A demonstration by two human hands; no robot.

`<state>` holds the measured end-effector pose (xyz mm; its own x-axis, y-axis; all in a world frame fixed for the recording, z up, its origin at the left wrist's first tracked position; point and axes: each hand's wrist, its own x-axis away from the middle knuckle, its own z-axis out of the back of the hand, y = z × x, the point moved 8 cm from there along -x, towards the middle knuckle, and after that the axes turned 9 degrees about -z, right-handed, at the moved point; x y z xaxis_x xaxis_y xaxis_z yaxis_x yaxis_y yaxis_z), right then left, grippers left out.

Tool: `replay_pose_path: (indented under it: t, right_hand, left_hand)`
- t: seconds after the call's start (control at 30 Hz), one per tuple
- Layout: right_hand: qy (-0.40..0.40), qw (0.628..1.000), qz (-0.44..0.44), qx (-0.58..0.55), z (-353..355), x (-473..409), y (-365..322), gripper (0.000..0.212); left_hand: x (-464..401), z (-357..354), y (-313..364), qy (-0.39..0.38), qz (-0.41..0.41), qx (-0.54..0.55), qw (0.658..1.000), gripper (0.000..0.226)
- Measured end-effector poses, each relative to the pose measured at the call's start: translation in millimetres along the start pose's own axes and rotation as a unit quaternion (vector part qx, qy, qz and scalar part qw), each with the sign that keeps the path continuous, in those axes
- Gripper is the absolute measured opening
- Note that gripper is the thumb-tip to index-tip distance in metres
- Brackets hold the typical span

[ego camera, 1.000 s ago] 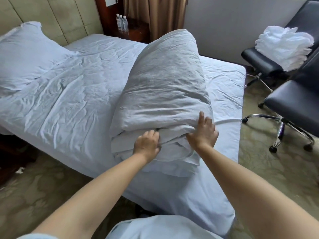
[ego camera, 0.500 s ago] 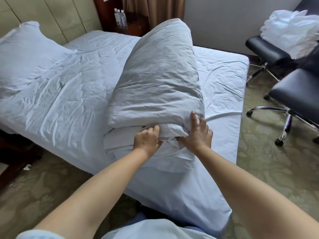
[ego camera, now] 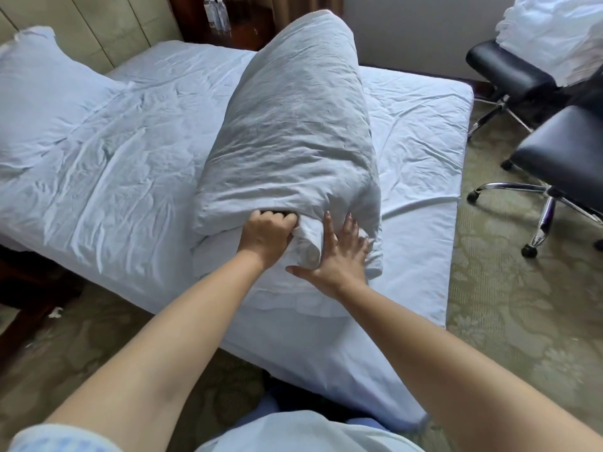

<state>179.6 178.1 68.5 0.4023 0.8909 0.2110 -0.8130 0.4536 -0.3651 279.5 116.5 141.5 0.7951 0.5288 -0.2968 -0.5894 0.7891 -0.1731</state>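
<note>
Precariously, the folded duvet (ego camera: pixel 290 132) sat across the bed (ego camera: pixel 98 132), near end at the edge. The left hand (ego camera: pixel 266 234) clenched an inner fold; the right hand (ego camera: pixel 339 256) lay flat, fingers spread, on the rolled layers (no real hold there). A tug could have sprung it open or slid it floorward.

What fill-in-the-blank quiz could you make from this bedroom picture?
1. The ____ hand lies flat on the duvet, fingers straight.
2. On the bed, left of the duvet, lies a white ____.
3. White linen is piled on a ____ chair.
Missing words: right; pillow; black.
</note>
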Motion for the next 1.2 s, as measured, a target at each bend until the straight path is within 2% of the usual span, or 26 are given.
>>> replay_pose_path:
  t: [0.17, 0.3, 0.43, 0.5, 0.57, 0.63, 0.7, 0.73, 0.8, 0.83, 0.9, 0.97, 1.03, 1.1, 1.13, 1.2]
  right_hand:
    - [0.118, 0.990, -0.063, 0.033, 32.6, -26.3, 22.3, 0.107]
    - [0.174, 0.983, 0.009, 0.063, 79.9, -36.0, 20.3, 0.079]
    - [0.275, 0.960, 0.056, -0.005, 119.5, -29.9, 13.3, 0.064]
    - [0.258, 0.966, 0.025, -0.001, 109.4, -30.6, 17.8, 0.052]
    - [0.184, 0.981, -0.065, -0.001, 86.2, -38.2, 29.9, 0.040]
    - [0.121, 0.979, -0.163, -0.033, 65.8, -39.4, 45.6, 0.040]
    - [0.120, 0.969, -0.201, -0.080, 58.3, -32.9, 53.8, 0.040]
    - [0.144, 0.968, -0.183, -0.090, 58.7, -27.5, 51.3, 0.038]
    - [0.228, 0.969, -0.051, -0.074, 59.6, -12.4, 31.0, 0.034]
    - [0.255, 0.965, 0.031, -0.052, 56.5, -1.8, 17.5, 0.034]
    - [0.242, 0.959, 0.146, 0.012, 40.6, 11.5, 0.0, 0.033]
    - [0.204, 0.956, 0.196, 0.080, 29.0, 16.3, -7.5, 0.039]
    - [0.173, 0.956, 0.197, 0.130, 20.4, 13.9, -6.3, 0.046]
    - [0.144, 0.968, 0.143, 0.147, 14.6, 5.1, -0.9, 0.059]
    - [0.125, 0.977, 0.105, 0.139, 11.8, -1.3, 1.3, 0.065]
    - [0.113, 0.986, 0.050, 0.113, 9.1, -9.9, 0.4, 0.077]
  left_hand:
    - [9.2, 13.4, 1.6, 0.125, -0.077, -0.023, 0.989, 0.002]
    - [0.6, 24.0, 4.7, 0.125, -0.092, 0.022, 0.988, 0.013]
    - [-6.6, 40.2, 2.7, 0.128, -0.116, 0.096, 0.980, 0.011]
    - [-1.6, 25.9, 10.7, 0.094, -0.152, 0.123, 0.976, 0.004]
    - [-0.5, 5.5, 13.0, 0.027, -0.135, 0.141, 0.980, 0.018]
    - [-1.8, -15.0, 7.5, -0.059, -0.059, 0.137, 0.987, 0.051]
    - [-0.7, -24.9, -4.6, -0.113, 0.040, 0.107, 0.987, 0.076]
    - [-1.9, -24.8, -10.3, -0.126, 0.077, 0.094, 0.985, 0.081]
    - [-8.2, -21.9, -17.3, -0.141, 0.107, 0.075, 0.981, 0.082]
    - [-11.4, -22.5, -18.5, -0.147, 0.106, 0.069, 0.981, 0.080]
    - [-16.4, -22.7, -18.1, -0.158, 0.092, 0.063, 0.981, 0.074]
    - [-19.0, -24.1, -19.3, -0.169, 0.079, 0.064, 0.980, 0.072]
    - [-18.4, -28.3, -22.4, -0.191, 0.063, 0.114, 0.973, 0.081]
    - [-17.7, -30.7, -26.5, -0.212, 0.035, 0.189, 0.958, 0.096]
    - [-19.3, -27.9, -27.9, -0.208, 0.022, 0.211, 0.955, 0.096]
    - [-23.9, -21.9, -30.8, -0.176, 0.013, 0.200, 0.964, 0.080]
